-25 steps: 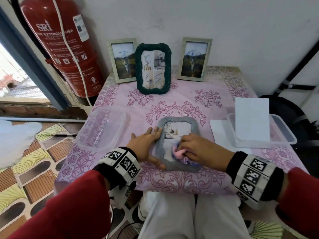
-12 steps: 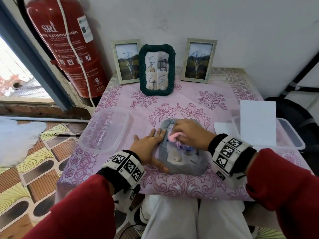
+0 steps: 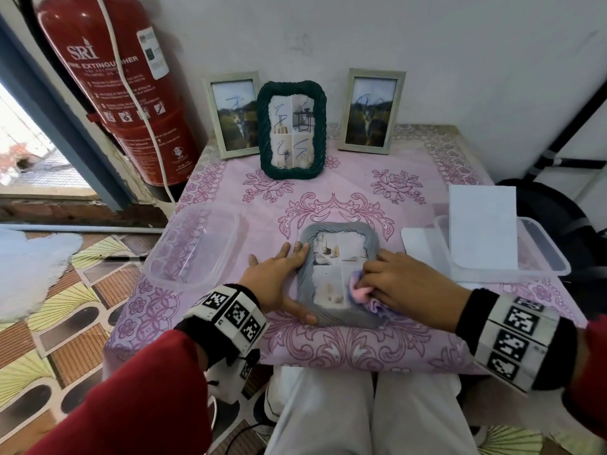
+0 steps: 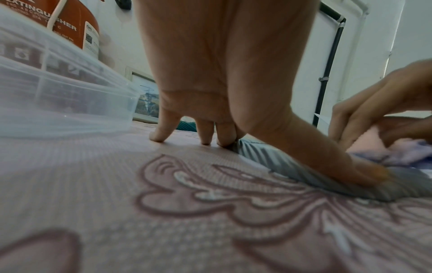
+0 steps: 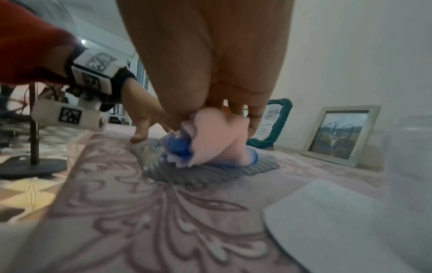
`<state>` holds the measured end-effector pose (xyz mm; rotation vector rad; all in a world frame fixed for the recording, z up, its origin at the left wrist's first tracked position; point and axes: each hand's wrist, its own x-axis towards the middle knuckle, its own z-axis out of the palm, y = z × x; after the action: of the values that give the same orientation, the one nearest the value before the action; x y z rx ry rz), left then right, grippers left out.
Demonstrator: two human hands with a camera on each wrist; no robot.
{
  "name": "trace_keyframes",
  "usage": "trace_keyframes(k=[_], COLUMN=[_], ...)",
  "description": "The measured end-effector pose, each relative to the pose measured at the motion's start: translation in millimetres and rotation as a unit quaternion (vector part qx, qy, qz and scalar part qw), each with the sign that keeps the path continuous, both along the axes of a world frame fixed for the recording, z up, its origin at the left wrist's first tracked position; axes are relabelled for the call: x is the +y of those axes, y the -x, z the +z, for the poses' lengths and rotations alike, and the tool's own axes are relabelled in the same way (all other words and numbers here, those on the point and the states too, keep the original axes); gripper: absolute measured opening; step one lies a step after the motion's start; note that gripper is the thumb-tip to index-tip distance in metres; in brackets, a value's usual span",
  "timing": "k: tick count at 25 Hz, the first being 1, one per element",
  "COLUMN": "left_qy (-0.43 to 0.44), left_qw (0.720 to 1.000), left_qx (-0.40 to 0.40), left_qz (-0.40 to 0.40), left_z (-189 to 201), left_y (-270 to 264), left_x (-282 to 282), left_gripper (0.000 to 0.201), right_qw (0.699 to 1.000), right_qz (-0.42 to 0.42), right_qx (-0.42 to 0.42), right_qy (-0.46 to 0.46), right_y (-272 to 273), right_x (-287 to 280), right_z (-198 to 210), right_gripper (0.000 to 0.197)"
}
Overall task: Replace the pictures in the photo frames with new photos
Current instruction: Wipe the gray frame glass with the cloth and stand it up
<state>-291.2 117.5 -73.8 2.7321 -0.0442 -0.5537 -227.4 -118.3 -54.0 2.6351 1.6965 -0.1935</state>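
Worktop: small, covered by a pink flowered cloth (image 3: 345,178), pushed against a white wall.
Task thing: grey rope-edged photo frame (image 3: 338,231), lying flat near the front edge, picture side up.
Left hand (image 3: 276,277): fingers flat and straight, thumb on the frame's near left corner, pinning it down, gripping nothing.
Right hand (image 3: 404,280): fingers curled round a pink and blue cleaning cloth (image 3: 359,287), pressing it on the glass.
Change: half a second ago rubbed near the frame's top; now low on the right side. Likely still cleaning, so no photo swap yet.
Head view only: dark green rope frame (image 3: 290,129) between two pale wooden frames (image 3: 231,114), all scribbled on; clear plastic tub (image 3: 193,244); white paper sheets (image 3: 481,224).
Right wrist view only: blue patches under the cloth.
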Motion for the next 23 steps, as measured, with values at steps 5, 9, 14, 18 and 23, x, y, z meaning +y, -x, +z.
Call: trace_keyframes(k=[5,9,14,18,23], left_qy=[-0.026,-0.037,-0.036,-0.036,-0.015], left_qw=[1.0,0.999,0.999,0.999,1.0], left_qx=[-0.002,0.001,0.007,0.001,0.001], left_qz=[-0.009,-0.013,-0.009,-0.003,0.005], left_z=[1,2,3,2,-1], left_y=[-1,-2,-2,-2,-1], left_x=[-1,-2,-3,-3,-2], left_gripper=[0.13,0.131,0.131,0.132,0.132], right_qw=[0.998,0.993,0.998,0.999,0.998], right_qz=[-0.048,-0.078,-0.066,-0.029,0.056], right_qx=[-0.049,-0.084,-0.014,-0.011,-0.022], right_qy=[0.007,0.022,0.011,-0.004,0.013], right_y=[-31,-62,-61,-26,15], right_x=[17,44,71,75,43], right_z=[-6,-3,-5,-10,-4], right_gripper=[0.013,0.022,0.023,0.017,0.014])
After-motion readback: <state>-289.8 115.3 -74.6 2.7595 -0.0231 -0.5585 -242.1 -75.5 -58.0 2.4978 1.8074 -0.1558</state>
